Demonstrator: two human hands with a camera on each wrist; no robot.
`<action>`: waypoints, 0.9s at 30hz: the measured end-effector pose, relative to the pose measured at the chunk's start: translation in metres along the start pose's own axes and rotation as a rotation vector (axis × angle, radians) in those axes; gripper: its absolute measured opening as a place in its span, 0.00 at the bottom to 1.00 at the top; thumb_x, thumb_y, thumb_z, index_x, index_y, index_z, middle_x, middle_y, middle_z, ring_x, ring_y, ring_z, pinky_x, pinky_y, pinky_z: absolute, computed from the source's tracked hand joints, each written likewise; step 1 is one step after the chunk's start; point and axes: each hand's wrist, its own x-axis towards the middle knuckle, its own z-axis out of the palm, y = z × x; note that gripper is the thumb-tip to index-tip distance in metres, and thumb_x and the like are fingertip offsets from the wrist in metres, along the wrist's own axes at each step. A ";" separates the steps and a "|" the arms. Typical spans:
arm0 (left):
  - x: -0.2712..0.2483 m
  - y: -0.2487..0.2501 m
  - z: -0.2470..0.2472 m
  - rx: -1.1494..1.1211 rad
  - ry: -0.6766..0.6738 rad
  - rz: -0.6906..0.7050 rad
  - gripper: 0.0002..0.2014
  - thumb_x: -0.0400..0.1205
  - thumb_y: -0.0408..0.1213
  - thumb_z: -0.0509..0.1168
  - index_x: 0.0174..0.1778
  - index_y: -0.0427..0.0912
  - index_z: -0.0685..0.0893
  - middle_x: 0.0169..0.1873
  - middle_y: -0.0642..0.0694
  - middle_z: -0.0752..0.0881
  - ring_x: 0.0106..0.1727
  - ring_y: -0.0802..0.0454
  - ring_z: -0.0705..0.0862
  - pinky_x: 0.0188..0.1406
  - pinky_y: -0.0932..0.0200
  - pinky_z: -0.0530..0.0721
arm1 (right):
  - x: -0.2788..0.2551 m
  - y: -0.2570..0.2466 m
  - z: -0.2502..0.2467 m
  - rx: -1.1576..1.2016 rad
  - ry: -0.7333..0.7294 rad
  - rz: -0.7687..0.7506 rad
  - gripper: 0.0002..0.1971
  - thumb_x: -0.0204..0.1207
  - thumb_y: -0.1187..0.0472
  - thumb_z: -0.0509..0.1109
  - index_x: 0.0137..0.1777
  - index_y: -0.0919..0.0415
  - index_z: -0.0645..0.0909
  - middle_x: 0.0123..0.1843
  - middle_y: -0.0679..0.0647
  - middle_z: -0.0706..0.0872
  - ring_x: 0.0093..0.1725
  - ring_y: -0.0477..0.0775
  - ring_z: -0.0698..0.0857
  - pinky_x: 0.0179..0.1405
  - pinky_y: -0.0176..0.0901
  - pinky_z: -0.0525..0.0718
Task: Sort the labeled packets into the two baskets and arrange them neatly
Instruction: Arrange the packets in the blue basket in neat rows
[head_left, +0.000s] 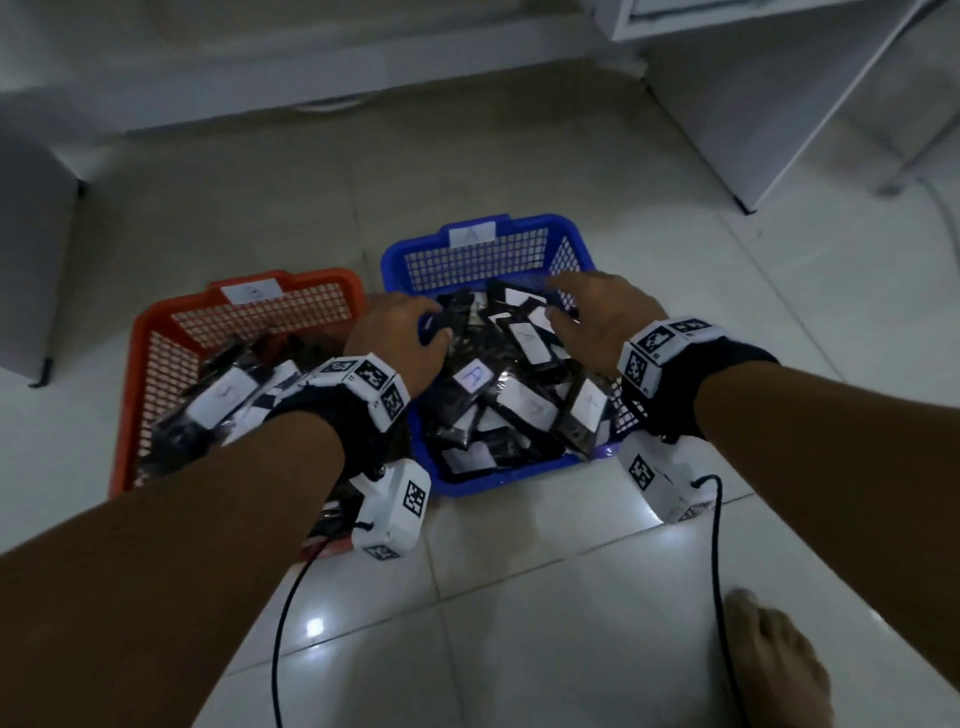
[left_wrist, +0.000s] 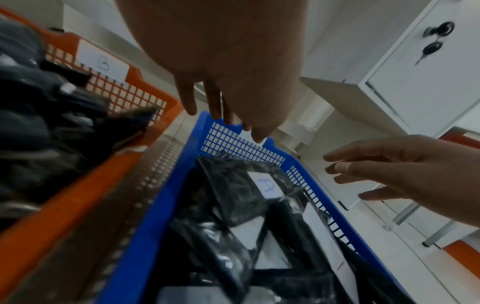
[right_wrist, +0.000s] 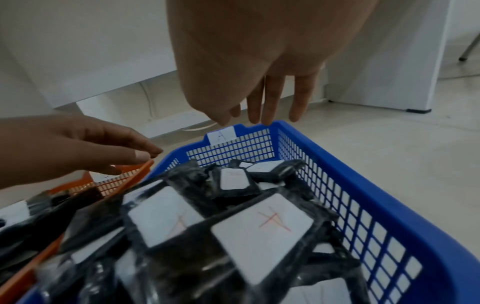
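Note:
A blue basket (head_left: 400, 260) tagged A holds a loose heap of black packets with white A labels (head_left: 524, 400). To its left stands an orange basket (head_left: 150, 338) tagged B, also heaped with black packets (head_left: 223, 400). My left hand (head_left: 415, 332) hovers over the blue basket's left rim, fingers loosely extended and holding nothing. My right hand (head_left: 571, 306) hovers over the heap near the right wall, fingers spread and empty. In the left wrist view a packet labelled A (left_wrist: 265, 185) lies below the left hand (left_wrist: 221, 111). The right wrist view shows the right hand (right_wrist: 262, 107) above the packets (right_wrist: 262, 232).
Both baskets sit on a glossy white tiled floor (head_left: 519, 597). A bare foot (head_left: 779, 660) rests at the front right, beside a black cable (head_left: 719, 571). A white cabinet (head_left: 779, 104) stands at the back right and a grey unit (head_left: 31, 260) at the left.

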 end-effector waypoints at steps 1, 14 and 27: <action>0.007 0.006 0.008 0.001 -0.001 -0.012 0.15 0.81 0.45 0.67 0.59 0.40 0.86 0.58 0.38 0.85 0.60 0.39 0.82 0.60 0.49 0.80 | 0.005 0.011 0.002 0.016 0.001 0.006 0.19 0.84 0.51 0.61 0.74 0.49 0.75 0.69 0.57 0.81 0.64 0.64 0.81 0.60 0.52 0.80; 0.066 0.015 0.030 -0.029 0.112 -0.067 0.18 0.78 0.46 0.65 0.60 0.40 0.85 0.59 0.37 0.84 0.58 0.40 0.83 0.58 0.45 0.83 | 0.104 0.044 0.036 0.257 -0.103 0.004 0.15 0.82 0.57 0.63 0.66 0.57 0.82 0.61 0.59 0.86 0.57 0.62 0.85 0.53 0.43 0.81; 0.157 -0.032 0.032 0.148 -0.084 -0.098 0.27 0.83 0.46 0.65 0.76 0.38 0.73 0.66 0.29 0.78 0.64 0.32 0.79 0.63 0.43 0.79 | 0.162 0.046 0.056 0.027 -0.413 -0.120 0.32 0.78 0.42 0.67 0.80 0.51 0.66 0.77 0.55 0.75 0.70 0.60 0.78 0.68 0.50 0.78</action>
